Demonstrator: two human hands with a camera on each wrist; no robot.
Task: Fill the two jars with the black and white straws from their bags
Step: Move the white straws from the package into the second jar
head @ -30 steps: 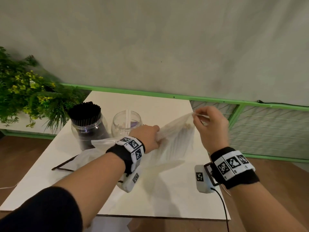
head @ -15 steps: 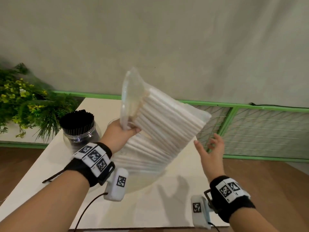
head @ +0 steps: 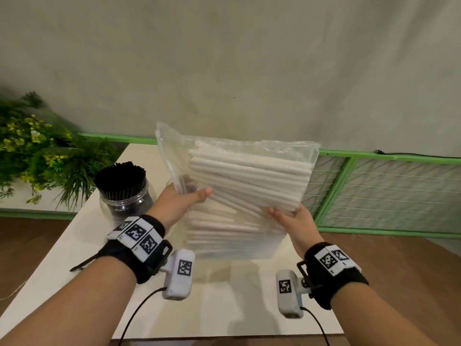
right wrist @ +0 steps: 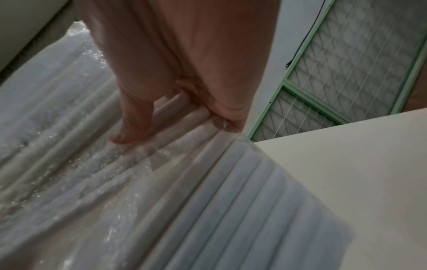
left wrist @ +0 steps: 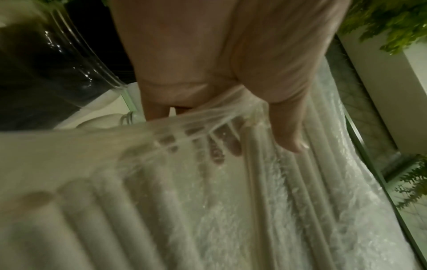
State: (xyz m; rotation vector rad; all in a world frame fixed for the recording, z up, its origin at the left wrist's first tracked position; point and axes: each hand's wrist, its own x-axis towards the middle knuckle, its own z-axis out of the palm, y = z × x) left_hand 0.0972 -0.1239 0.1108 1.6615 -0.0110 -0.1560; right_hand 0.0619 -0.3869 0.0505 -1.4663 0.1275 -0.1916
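A clear bag of white straws (head: 249,181) is held up over the table, its straws lying roughly level. My left hand (head: 197,194) grips the bag's left edge, thumb in front. In the left wrist view the left hand (left wrist: 254,138) has its fingers (left wrist: 219,148) showing through the plastic. My right hand (head: 287,214) pinches the bag's lower right corner; the right wrist view shows the right hand (right wrist: 177,124) with its thumb (right wrist: 129,131) on the straws. A jar packed with black straws (head: 124,191) stands at the left. The bag and my left hand mostly hide the second jar (left wrist: 128,117).
The white table (head: 224,308) lies below the bag. A green plant (head: 37,158) stands at the far left beside the table. A green-framed mesh panel (head: 374,191) runs behind on the right. A thin black strip (head: 82,264) lies by my left wrist.
The bag went from low over the table to raised by the left hand. The right hand, off the bag half a second ago, now holds its lower right corner. The straws have turned level.
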